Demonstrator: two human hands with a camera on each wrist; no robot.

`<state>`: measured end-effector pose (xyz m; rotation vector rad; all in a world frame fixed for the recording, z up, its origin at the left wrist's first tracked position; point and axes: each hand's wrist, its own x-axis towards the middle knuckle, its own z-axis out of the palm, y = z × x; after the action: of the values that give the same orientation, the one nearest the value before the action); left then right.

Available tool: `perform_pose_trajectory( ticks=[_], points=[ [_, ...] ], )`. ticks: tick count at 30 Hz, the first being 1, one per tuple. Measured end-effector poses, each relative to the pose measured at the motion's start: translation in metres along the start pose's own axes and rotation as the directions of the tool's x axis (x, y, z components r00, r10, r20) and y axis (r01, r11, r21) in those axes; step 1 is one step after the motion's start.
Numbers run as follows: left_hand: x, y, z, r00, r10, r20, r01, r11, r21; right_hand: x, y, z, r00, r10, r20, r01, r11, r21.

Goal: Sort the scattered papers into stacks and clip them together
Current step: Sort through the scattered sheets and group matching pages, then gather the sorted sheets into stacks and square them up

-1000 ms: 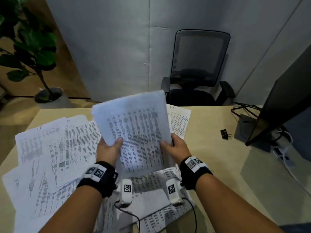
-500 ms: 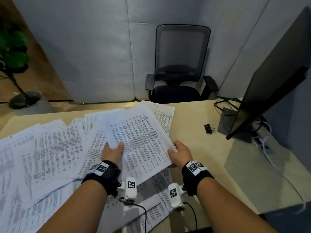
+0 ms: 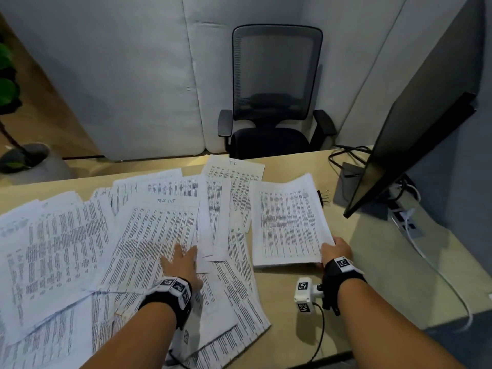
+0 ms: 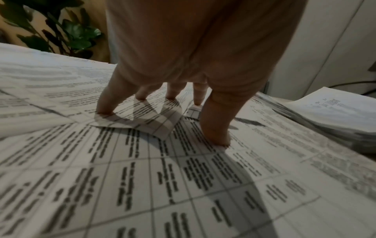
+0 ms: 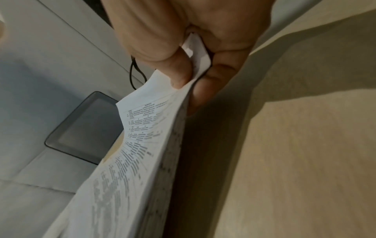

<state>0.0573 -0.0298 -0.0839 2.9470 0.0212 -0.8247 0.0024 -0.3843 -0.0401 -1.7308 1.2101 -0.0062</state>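
Head view looks down the desk (image 3: pixel 386 275); both wrist views sit close behind the fingers (image 4: pixel 215 128), over it.

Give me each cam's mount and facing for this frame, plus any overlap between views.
Head: worn on the head, looks forward and down at the desk, loose papers, chair; both forearms show.
Left wrist: under the left hand, looks along the fingers that press on the loose papers.
Right wrist: under the right hand, looks along the fingers that pinch the stack.
Shared: the stack shows in all three views.
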Motion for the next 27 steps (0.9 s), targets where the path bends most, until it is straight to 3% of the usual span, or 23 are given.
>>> perform_pose_trajectory(
  ticks=[4, 14, 20, 23, 27],
  points=[
    [0.006, -0.003, 0.006, 0.999, -0.035, -0.015, 0.035, 0.999, -0.016, 0.017, 0.002, -0.006, 0.998, -0.017, -0.054, 0.009, 0.991, -0.136],
    [0.01, -0.007, 0.013, 0.998, -0.061, -0.026, 0.059, 0.996, -0.068, 0.039, -0.006, -0.009, 0.998, -0.049, 0.044, 0.062, 0.921, -0.385],
    [0.003, -0.005, 0.007, 0.997, -0.071, -0.021, 0.069, 0.993, -0.099, 0.029, -0.009, -0.001, 0.995, -0.103, -0.003, 0.087, 0.855, -0.511],
    [-0.005, -0.003, 0.0, 0.998, -0.069, -0.014, 0.067, 0.99, -0.122, 0.015, -0.014, 0.0, 0.978, -0.194, -0.08, 0.113, 0.808, -0.579],
    [-0.019, 0.001, -0.008, 0.995, -0.09, -0.032, 0.085, 0.985, -0.152, -0.005, -0.013, 0.017, 0.929, -0.369, -0.023, 0.289, 0.764, -0.576]
  ],
)
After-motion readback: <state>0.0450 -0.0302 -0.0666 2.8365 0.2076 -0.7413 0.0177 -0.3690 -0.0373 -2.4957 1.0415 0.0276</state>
